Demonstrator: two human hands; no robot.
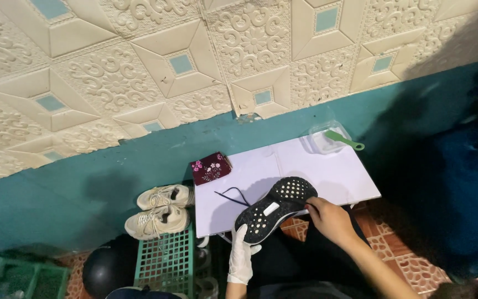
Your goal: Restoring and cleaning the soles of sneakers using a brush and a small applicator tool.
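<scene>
Black sneaker with a dotted rubber sole (275, 209) is what's in hand here, flipped sole-up and lying slanted over the front edge of the bench, toe toward the far right, heel down toward the person's lap.

Going from big to small: cream embossed wall panels with little blue square insets (139, 72) fill the top half, and a teal painted band of wall (84, 182) runs under them. Then there's the flat white rectangular bench (305, 169) pushed up to that wall. Left of it sits a green plastic lattice crate (166, 257), with a pair of worn cream lace-up sneakers (160, 209) resting on top, side by side. A round black ball-like object (108, 268) is on the tiled floor just left of the crate.

On the bench itself: a small maroon pouch with pink flower print (210, 167) at the back left corner, a clear plastic tub (325, 138) at the back right with a green-handled brush (343, 140) laid across it, and a loose dark shoelace (233, 195) curling beside the shoe.

Left hand (241, 256) wears a white glove and is closed around the heel end from below. Right hand (330, 218) is bare, fingers curled, pinching the toe edge of the sole.
</scene>
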